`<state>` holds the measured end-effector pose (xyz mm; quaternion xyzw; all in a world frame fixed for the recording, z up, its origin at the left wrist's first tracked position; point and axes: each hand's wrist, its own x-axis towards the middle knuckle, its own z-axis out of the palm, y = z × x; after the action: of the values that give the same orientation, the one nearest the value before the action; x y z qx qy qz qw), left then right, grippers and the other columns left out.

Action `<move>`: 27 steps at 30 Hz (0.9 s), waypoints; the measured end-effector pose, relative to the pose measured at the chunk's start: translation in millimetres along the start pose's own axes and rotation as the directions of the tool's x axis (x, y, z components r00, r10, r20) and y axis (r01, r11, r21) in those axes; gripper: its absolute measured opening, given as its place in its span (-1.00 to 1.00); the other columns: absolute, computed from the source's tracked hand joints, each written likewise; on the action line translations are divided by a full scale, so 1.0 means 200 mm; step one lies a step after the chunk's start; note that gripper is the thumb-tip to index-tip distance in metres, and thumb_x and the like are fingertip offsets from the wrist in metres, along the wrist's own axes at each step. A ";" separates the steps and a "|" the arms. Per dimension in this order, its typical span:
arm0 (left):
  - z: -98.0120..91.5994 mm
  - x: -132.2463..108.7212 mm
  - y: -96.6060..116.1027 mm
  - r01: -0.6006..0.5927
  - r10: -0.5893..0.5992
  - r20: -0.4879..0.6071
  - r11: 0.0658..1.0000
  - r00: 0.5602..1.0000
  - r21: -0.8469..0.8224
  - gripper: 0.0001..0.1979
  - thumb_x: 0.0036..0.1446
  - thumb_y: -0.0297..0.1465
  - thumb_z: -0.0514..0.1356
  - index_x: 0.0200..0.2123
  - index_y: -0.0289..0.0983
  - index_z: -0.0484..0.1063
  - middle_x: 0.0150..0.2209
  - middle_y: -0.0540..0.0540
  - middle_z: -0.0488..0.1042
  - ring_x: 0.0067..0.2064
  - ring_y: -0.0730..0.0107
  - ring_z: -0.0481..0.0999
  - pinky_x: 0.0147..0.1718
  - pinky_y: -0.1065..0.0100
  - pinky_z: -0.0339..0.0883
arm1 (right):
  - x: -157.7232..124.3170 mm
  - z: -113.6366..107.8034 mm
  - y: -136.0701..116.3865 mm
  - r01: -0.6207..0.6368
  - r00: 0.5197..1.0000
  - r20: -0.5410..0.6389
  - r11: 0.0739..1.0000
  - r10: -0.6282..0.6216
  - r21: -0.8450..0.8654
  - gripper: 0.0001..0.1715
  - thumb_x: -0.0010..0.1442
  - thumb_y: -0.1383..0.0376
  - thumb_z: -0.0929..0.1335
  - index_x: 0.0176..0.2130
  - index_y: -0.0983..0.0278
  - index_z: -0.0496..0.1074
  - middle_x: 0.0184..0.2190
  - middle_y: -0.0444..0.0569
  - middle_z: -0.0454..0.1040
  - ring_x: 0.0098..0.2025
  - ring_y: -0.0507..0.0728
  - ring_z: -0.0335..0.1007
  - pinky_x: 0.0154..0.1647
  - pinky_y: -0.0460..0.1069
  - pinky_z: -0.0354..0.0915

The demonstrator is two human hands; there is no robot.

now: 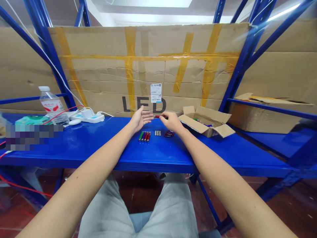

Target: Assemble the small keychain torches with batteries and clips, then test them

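Observation:
My right hand is closed round a small red pen-shaped tube, whose tip points left toward my left hand. That left hand is open, palm up, fingers stretched out, holding nothing. Below the hands, on the blue table, lies a row of several small coloured tubes, green, purple and red. To their right sits a little cluster of silver button cells, then a small red and dark coil of cords.
An open small cardboard box with more coloured tubes stands at the right. A water bottle, a white power strip and a green packet are at the left. A large taped cardboard sheet marked LED backs the table.

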<state>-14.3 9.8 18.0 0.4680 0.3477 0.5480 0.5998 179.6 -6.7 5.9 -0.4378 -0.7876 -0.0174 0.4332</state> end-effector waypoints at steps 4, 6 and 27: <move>0.00 0.00 0.00 0.005 -0.005 -0.006 1.000 1.000 -0.005 -0.42 0.32 -0.02 -0.03 -0.04 -0.44 0.44 -0.17 -0.39 0.58 -0.22 0.12 0.61 -0.32 0.27 0.43 | 0.00 0.00 -0.01 -0.017 1.000 0.000 1.000 0.017 0.004 -0.78 0.20 0.34 0.32 -0.35 0.30 0.58 -0.35 0.01 0.62 -0.28 0.13 0.47 -0.24 -0.03 0.23; 0.00 0.00 -0.01 0.003 -0.003 -0.005 1.000 1.000 0.000 -0.43 0.31 -0.02 -0.03 -0.05 -0.43 0.44 -0.18 -0.38 0.58 -0.24 0.14 0.61 -0.32 0.28 0.43 | 0.00 0.00 -0.01 -0.012 1.000 0.001 1.000 0.012 0.019 -0.78 0.19 0.35 0.32 -0.35 0.30 0.58 -0.34 0.00 0.63 -0.28 0.12 0.48 -0.24 -0.04 0.23; -0.01 0.01 -0.02 -0.015 0.016 -0.076 1.000 0.997 0.014 -0.27 0.28 0.04 -0.02 0.10 -0.53 0.39 0.04 -0.48 0.51 -0.10 0.10 0.60 -0.17 0.29 0.46 | 0.00 -0.01 -0.03 -0.049 0.999 0.007 0.999 0.049 -0.015 -0.75 0.23 0.32 0.33 -0.33 0.30 0.61 -0.30 0.04 0.65 -0.23 0.16 0.52 -0.20 -0.02 0.26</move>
<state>-13.5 13.0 13.7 0.4535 0.3702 0.5678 0.5787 177.7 -11.4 9.1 -0.4602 -0.7783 -0.0111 0.4271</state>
